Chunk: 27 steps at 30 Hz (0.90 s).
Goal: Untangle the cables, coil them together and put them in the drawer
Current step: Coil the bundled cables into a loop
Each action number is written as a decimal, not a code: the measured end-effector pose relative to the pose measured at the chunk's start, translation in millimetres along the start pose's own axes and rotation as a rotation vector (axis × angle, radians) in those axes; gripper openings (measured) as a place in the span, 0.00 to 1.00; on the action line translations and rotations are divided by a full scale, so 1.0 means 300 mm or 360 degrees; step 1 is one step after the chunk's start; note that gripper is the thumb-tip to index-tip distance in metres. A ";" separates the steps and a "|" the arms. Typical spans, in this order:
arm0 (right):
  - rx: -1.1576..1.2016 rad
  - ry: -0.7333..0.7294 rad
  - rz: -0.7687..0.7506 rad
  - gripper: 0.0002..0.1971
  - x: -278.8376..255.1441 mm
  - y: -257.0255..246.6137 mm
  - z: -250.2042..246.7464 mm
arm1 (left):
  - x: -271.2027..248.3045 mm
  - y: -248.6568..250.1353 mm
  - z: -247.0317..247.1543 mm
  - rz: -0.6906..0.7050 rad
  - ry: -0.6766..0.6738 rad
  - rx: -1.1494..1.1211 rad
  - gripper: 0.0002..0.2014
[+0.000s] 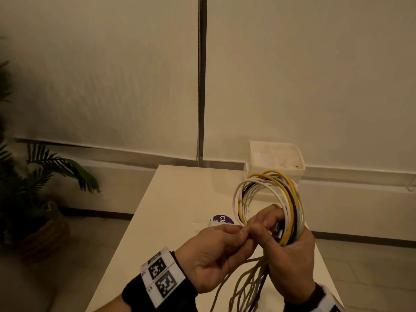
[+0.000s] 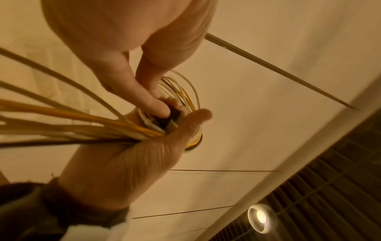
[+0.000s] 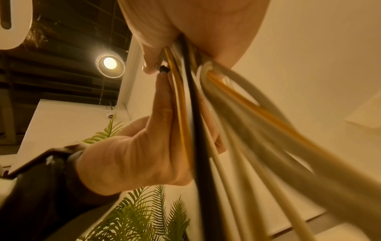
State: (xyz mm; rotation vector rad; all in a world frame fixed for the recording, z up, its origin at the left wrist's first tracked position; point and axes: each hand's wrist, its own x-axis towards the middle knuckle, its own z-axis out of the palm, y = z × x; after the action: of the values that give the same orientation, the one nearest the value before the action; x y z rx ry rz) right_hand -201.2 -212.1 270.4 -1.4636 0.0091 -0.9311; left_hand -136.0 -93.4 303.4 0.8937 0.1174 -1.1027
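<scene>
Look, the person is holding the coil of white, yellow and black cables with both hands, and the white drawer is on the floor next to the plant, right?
Not quite. Both the left hand and the right hand do hold the cables, but the white drawer sits on the far end of the table, not on the floor by the plant. The head view shows this.

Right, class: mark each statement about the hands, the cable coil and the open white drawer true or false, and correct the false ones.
1. The right hand grips the cable coil. True.
2. The coil lies inside the white drawer. False: it is held up over the table, in front of the drawer.
3. The coil holds white, yellow and black cables. True.
4. The left hand rests flat on the table. False: its fingers pinch at the coil beside the right hand.
5. Loose cable ends hang below the hands. True.
</scene>
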 end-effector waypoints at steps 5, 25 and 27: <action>-0.0053 -0.0066 -0.0020 0.16 -0.021 -0.007 0.015 | -0.004 -0.021 0.001 -0.0004 -0.0055 0.0088 0.16; 0.0045 0.0348 0.0877 0.09 0.100 0.018 0.105 | 0.118 -0.108 -0.095 0.1320 0.0200 0.2346 0.43; 0.0134 0.0439 0.0989 0.10 0.099 0.029 0.102 | 0.136 -0.122 -0.084 0.1270 0.0153 0.2063 0.33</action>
State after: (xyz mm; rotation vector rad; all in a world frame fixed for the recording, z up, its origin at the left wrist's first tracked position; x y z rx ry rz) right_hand -160.7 -204.1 284.0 -1.1384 0.5884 -0.6003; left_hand -137.6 -111.4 245.7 1.9029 -0.9080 -0.2577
